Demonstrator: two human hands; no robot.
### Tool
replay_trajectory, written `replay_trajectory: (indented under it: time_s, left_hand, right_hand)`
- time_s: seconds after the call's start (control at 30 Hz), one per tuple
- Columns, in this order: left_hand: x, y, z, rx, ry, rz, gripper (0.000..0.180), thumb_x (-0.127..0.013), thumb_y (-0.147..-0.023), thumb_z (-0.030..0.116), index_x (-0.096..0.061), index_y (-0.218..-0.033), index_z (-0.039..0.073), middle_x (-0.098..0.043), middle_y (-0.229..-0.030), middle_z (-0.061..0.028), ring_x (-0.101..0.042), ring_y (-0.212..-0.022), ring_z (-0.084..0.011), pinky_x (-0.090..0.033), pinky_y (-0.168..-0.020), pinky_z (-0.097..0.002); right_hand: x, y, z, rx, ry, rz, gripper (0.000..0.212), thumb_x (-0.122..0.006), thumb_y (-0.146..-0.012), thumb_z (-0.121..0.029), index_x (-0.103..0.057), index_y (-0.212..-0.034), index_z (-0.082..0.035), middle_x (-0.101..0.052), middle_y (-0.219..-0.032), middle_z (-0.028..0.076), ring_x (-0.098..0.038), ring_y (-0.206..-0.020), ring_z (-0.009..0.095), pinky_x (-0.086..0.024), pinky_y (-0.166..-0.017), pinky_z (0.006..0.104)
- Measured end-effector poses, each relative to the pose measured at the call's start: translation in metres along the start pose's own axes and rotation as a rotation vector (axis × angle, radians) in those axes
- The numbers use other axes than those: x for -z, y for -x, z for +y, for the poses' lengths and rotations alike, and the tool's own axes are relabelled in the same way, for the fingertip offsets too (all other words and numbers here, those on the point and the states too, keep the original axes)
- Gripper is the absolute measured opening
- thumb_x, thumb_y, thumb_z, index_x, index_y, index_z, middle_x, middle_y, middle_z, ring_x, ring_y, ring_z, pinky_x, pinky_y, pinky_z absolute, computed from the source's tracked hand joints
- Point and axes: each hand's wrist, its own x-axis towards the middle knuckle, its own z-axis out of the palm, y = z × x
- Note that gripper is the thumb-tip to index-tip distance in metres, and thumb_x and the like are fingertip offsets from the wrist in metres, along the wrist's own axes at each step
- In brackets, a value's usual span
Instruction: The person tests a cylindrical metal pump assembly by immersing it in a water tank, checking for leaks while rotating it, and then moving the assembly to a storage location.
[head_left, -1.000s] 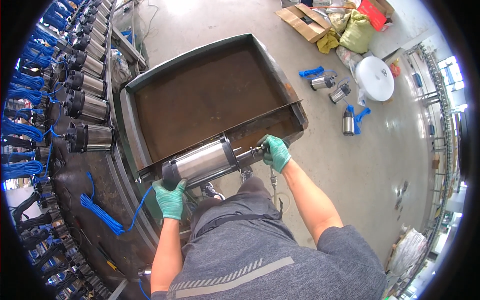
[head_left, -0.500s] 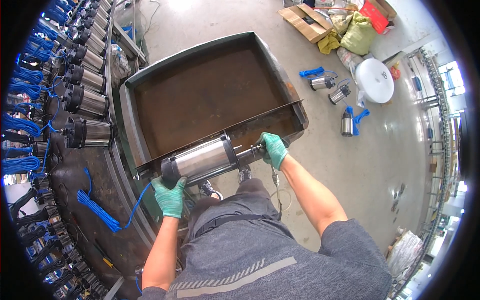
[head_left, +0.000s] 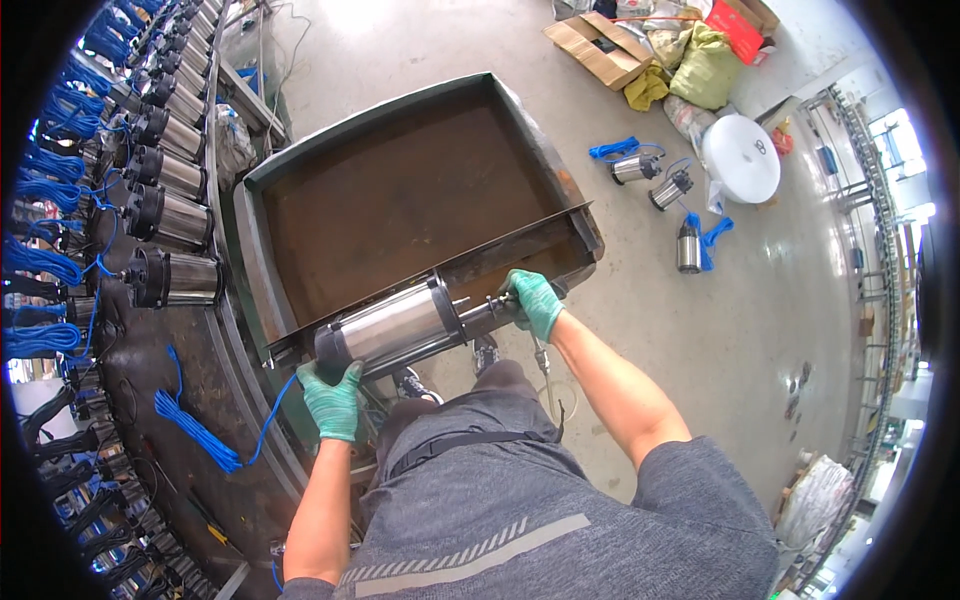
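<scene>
A submersible pump (head_left: 392,325) with a steel body and black ends lies across the near edge of the tank, its shaft end toward the right. My left hand (head_left: 331,401), in a green glove, is closed on its black left end, with thumb and fingers around it. From that end a blue cable (head_left: 268,432) runs left to a coil. In its green glove, my right hand (head_left: 535,303) is wrapped round a metal fitting (head_left: 497,303) beside the shaft end; my fingers hide part of it. A thin hose (head_left: 544,365) hangs below that hand.
The rust-brown metal tank (head_left: 262,250) stands ahead. On the left, a bench (head_left: 160,360) carries a row of pumps (head_left: 172,277) with blue cables. Three more pumps (head_left: 689,249) are on the floor at right, near a white round lid (head_left: 741,158) and sacks (head_left: 703,68).
The view has shifted slightly, so most things sit a little further left. Both hands keep their places on the pump and the fitting.
</scene>
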Motion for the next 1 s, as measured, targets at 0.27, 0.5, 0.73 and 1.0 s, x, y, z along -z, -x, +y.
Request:
replay_trajectory:
  time_s: [0.27,0.5,0.73,1.0]
  left_hand:
    - [-0.001,0.005,0.0,-0.078,-0.003,0.052,0.065,-0.092,-0.071,0.023,-0.049,-0.115,0.002,-0.064,-0.102,-0.0103,-0.06,-0.091,-0.0209,-0.05,-0.085,-0.0358]
    - [-0.004,0.008,0.015,-0.053,0.013,0.023,0.064,-0.092,-0.071,0.024,-0.049,-0.115,0.003,-0.064,-0.102,-0.0116,-0.06,-0.091,-0.0221,-0.051,-0.086,-0.0363]
    - [0.002,0.01,0.017,-0.058,-0.104,0.056,0.065,-0.09,-0.073,0.029,-0.051,-0.118,0.0,-0.068,-0.103,-0.0199,-0.067,-0.093,-0.0324,-0.052,-0.086,-0.0417]
    - [0.015,0.004,0.008,-0.017,-0.028,-0.124,0.073,-0.083,-0.081,0.039,-0.047,-0.127,-0.004,-0.065,-0.113,-0.0253,-0.065,-0.104,-0.0387,-0.051,-0.091,-0.0434]
  right_hand:
    - [0.085,0.0,-0.061,0.389,0.902,0.306,0.028,-0.054,-0.092,-0.019,-0.054,-0.115,-0.005,-0.07,-0.087,0.018,-0.069,-0.077,0.034,-0.055,-0.068,0.045]
    - [0.118,-0.047,-0.112,0.071,1.744,0.468,0.039,-0.045,-0.094,-0.016,-0.054,-0.126,0.004,-0.068,-0.112,0.027,-0.066,-0.106,0.043,-0.052,-0.092,0.0498]
    - [0.099,-0.044,-0.117,0.206,1.604,0.616,0.033,-0.055,-0.094,-0.027,-0.06,-0.117,-0.004,-0.068,-0.113,0.026,-0.066,-0.105,0.042,-0.052,-0.091,0.051]
    - [-0.043,0.012,-0.071,0.856,1.097,0.322,0.042,-0.063,-0.096,-0.029,-0.056,-0.128,-0.002,-0.062,-0.122,0.023,-0.062,-0.11,0.038,-0.05,-0.094,0.0425]
